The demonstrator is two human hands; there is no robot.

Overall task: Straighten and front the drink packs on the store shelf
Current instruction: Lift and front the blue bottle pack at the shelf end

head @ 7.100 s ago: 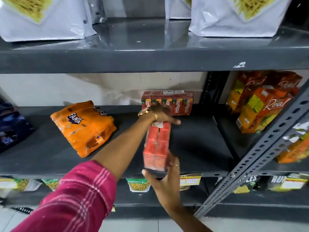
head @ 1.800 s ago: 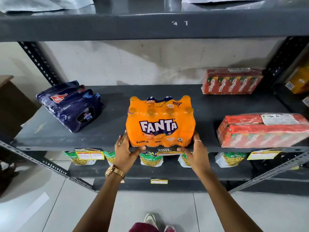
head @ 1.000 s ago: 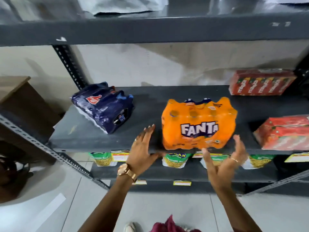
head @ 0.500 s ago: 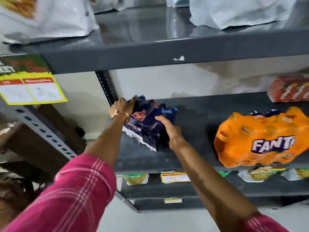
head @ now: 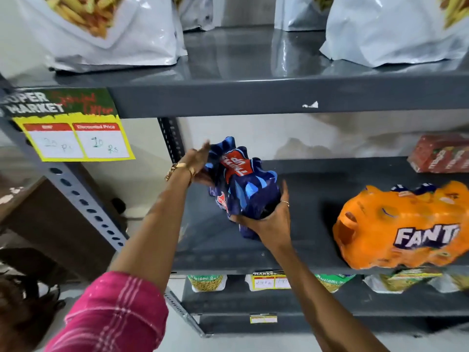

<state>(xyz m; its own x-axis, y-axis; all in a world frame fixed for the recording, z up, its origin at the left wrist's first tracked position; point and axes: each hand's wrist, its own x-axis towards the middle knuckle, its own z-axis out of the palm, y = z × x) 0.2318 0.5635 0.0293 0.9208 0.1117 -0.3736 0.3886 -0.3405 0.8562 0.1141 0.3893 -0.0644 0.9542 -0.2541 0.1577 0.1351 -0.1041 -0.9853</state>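
Note:
A dark blue drink pack (head: pixel 243 184) with a red label is tilted up off the grey middle shelf (head: pixel 228 255) at its left end. My left hand (head: pixel 196 163) presses its far left side, and my right hand (head: pixel 269 219) grips its near lower end from below. An orange Fanta pack (head: pixel 401 224) stands at the shelf's front edge to the right, label facing me. A red Maaza carton pack (head: pixel 439 153) lies at the back right, cut off by the frame edge.
White snack bags (head: pixel 114 29) fill the upper shelf. A yellow price sign (head: pixel 76 141) hangs at the left by the perforated upright (head: pixel 83 201). Small snack packets (head: pixel 206 282) and price tags line the lower shelf. A brown box (head: pixel 38 214) sits left of the rack.
Both hands left the fronted Fanta pack and moved left to the blue pack. They have tilted and lifted it, turning its red label upward, and the camera view shifted left.

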